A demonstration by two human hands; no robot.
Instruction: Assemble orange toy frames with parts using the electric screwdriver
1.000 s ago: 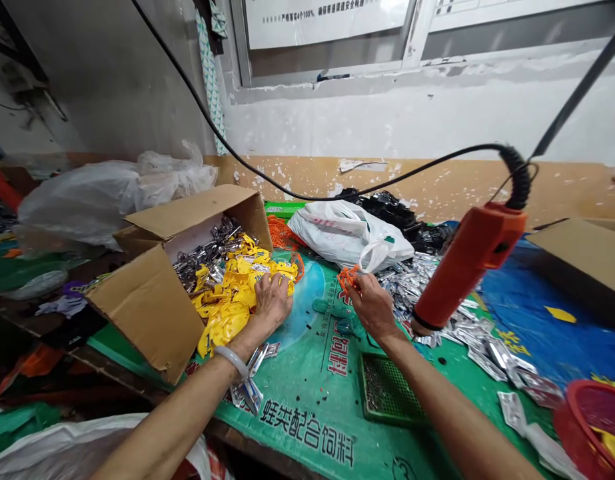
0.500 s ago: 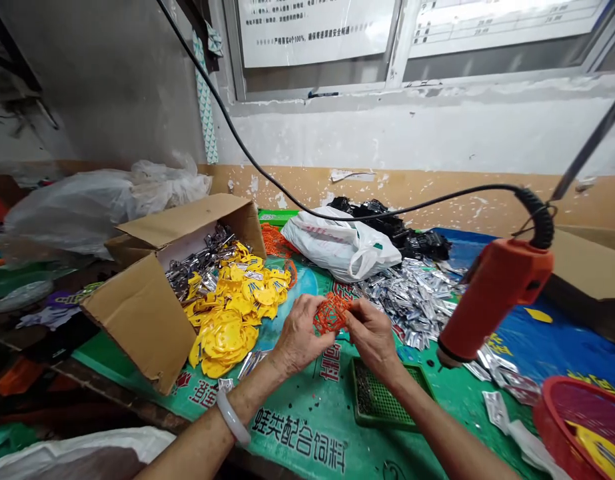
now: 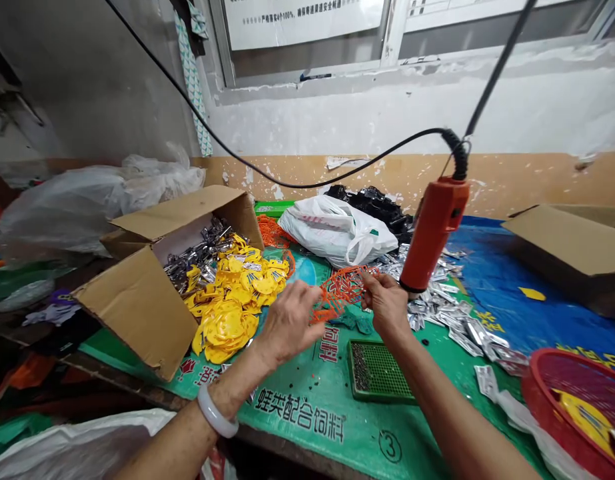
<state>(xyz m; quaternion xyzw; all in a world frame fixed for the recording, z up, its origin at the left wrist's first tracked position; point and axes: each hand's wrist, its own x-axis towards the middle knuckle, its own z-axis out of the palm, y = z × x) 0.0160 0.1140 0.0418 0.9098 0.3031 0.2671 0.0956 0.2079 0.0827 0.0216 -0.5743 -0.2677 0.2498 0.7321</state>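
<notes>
An orange openwork plastic piece (image 3: 343, 288), thin and lattice-like, is stretched between my two hands above the green table cover. My right hand (image 3: 387, 303) pinches its right end between thumb and fingers. At its left end, my left hand (image 3: 290, 320) has fingers above and thumb below, with the edge between them; the exact contact is partly hidden. Just right of my right hand hangs a red electric screwdriver (image 3: 432, 230). Below the hands lies a green tray (image 3: 382, 398) holding many small dark screws.
To the left, a tipped cardboard box (image 3: 137, 313) spills yellow pieces (image 3: 227, 327) and metallic parts. Behind are a white plastic bag (image 3: 337, 233) and more orange pieces (image 3: 272, 232). Silver packets (image 3: 452, 310) lie right, near a red basket (image 3: 542, 407). A black cable (image 3: 227, 150) crosses overhead.
The orange piece was bunched between my hands and is now spread wider, its right end drawn up and right. The hanging screwdriver has shifted left in view, nearer my right hand.
</notes>
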